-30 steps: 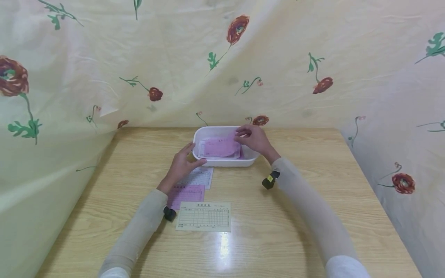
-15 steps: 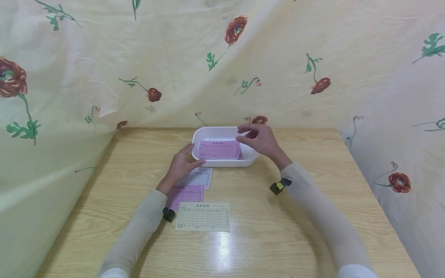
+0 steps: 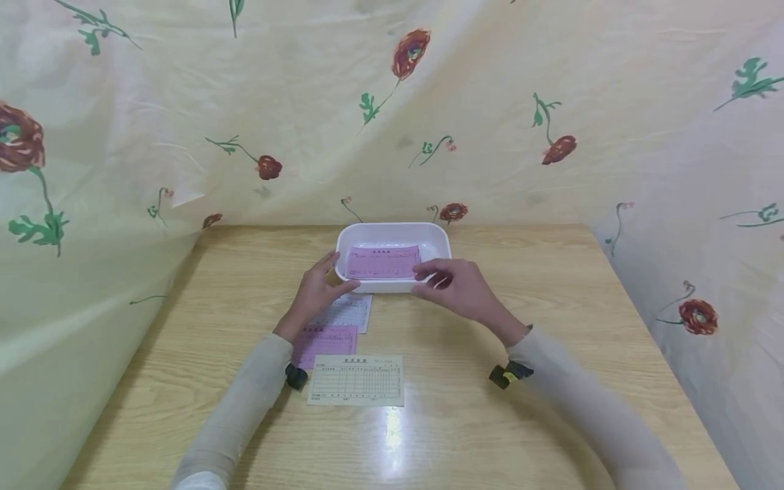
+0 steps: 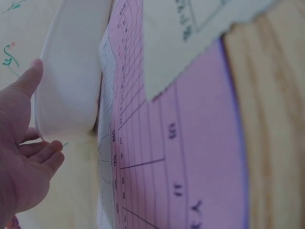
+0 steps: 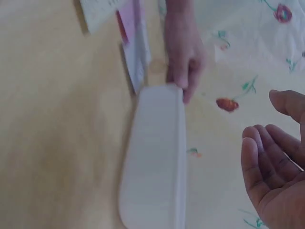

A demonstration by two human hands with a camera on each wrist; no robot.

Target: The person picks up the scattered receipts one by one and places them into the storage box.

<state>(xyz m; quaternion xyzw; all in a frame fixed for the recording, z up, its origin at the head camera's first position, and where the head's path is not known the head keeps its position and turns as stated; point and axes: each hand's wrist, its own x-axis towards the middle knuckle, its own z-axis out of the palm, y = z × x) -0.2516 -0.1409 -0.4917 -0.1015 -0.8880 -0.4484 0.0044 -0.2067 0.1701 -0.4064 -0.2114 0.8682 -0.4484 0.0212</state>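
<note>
Wooden table (image 3: 459, 435): cream form (image 3: 356, 380) laid nearest, overlapping a pink slip (image 3: 327, 342).
Right hand (image 3: 456, 289): held relaxed, empty, near the white tray (image 3: 386, 287).
Left hand (image 3: 314, 292): clasped on the tray's left end.
Pink form (image 3: 383, 263): contained in the tray.
Floral cloth (image 3: 331, 122): hung behind.

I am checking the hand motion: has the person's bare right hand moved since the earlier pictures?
Yes: in the head view, the right hand has moved toward the near side, away from the far edge of the light wooden table.
</note>
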